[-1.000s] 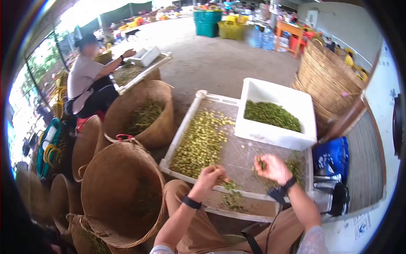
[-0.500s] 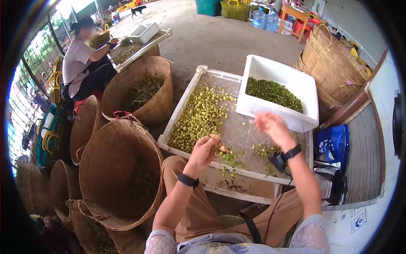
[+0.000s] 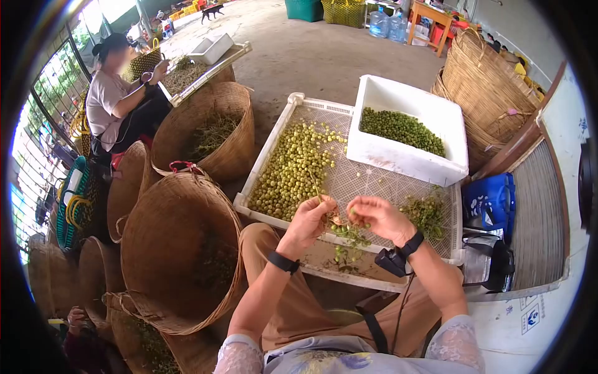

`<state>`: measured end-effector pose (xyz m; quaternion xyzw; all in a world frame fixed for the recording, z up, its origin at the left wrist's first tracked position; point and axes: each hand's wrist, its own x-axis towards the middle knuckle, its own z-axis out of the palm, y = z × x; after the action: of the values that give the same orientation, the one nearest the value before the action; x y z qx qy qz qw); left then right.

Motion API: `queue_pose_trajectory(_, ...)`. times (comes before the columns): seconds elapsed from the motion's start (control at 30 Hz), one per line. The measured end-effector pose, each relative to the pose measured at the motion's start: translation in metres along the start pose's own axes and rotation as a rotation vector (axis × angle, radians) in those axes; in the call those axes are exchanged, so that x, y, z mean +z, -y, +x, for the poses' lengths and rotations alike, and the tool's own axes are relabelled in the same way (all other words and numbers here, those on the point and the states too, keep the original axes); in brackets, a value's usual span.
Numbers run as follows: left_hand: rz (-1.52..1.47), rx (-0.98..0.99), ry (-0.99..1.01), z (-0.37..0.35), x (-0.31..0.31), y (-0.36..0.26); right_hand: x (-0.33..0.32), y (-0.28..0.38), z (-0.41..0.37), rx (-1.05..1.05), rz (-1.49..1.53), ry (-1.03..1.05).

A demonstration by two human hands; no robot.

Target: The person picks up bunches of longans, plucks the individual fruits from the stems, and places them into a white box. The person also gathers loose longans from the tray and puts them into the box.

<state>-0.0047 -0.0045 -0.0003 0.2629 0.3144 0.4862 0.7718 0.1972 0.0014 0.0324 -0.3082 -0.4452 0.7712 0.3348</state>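
My left hand (image 3: 308,221) is closed on a stemmed sprig with green berries (image 3: 346,232), which hangs past the front edge of the mesh tray (image 3: 355,187). Just right of it, my right hand (image 3: 381,217) has its thumb and fingertips close together at a small green berry. Yellow-green berries (image 3: 293,168) cover the tray's left side. At its back right, a white foam box (image 3: 408,163) holds darker green berries (image 3: 402,131). A heap of leafy sprigs (image 3: 427,215) lies at the tray's right.
Wicker baskets (image 3: 180,249) stand at the left, one with stems inside (image 3: 215,134). A person (image 3: 115,93) sits at another tray (image 3: 205,78) at the back left. A tall basket (image 3: 489,87) and a blue bag (image 3: 492,202) are on the right.
My right hand has come down and left, close to the sprig in my left hand. The seated person has leaned back and raised a hand. The dog has shifted right.
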Motion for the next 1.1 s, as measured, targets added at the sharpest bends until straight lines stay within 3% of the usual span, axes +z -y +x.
queue_pose_trajectory(0.03,0.028,-0.001,0.010,0.000,0.000,0.000,-0.003,-0.001,-0.001,-0.019,0.219,0.018)
queue_pose_trajectory(0.17,0.050,-0.050,-0.028,-0.007,0.003,-0.008,-0.010,0.008,-0.008,-0.115,0.192,-0.055)
queue_pose_trajectory(0.37,0.032,0.014,-0.078,0.004,0.004,0.008,0.015,0.001,-0.026,-0.007,0.001,-0.191)
queue_pose_trajectory(0.43,0.068,0.017,-0.094,0.007,0.002,0.014,0.025,-0.011,-0.021,0.007,-0.130,-0.218)
queue_pose_trajectory(0.5,0.103,0.020,-0.110,0.008,0.003,0.018,0.029,-0.035,-0.011,-0.362,-0.658,-0.322)
queue_pose_trajectory(0.53,0.108,0.037,-0.120,0.008,0.004,0.020,0.039,-0.023,-0.015,-0.240,-0.877,-0.367)
queue_pose_trajectory(0.57,0.112,0.056,-0.131,0.009,0.005,0.021,0.038,-0.025,-0.014,-0.240,-0.878,-0.366)
queue_pose_trajectory(0.67,0.130,0.061,-0.154,0.010,0.005,0.023,0.040,-0.033,-0.012,-0.457,-1.208,-0.350)
queue_pose_trajectory(0.8,0.107,0.086,-0.160,0.010,0.008,0.024,0.030,-0.039,-0.006,-0.484,-1.168,-0.369)
queue_pose_trajectory(0.87,0.080,0.080,-0.146,0.011,0.006,0.024,0.026,-0.038,-0.007,-0.352,-0.795,-0.408)
queue_pose_trajectory(1.0,0.086,0.088,-0.137,0.012,0.005,0.026,0.022,-0.045,-0.005,-0.444,-0.699,-0.445)
queue_pose_trajectory(1.07,0.088,0.115,-0.130,0.011,0.005,0.025,0.026,-0.035,-0.008,-0.148,-0.141,-0.462)
queue_pose_trajectory(1.1,0.088,0.115,-0.131,0.010,0.005,0.025,0.022,-0.038,-0.006,-0.147,-0.141,-0.461)
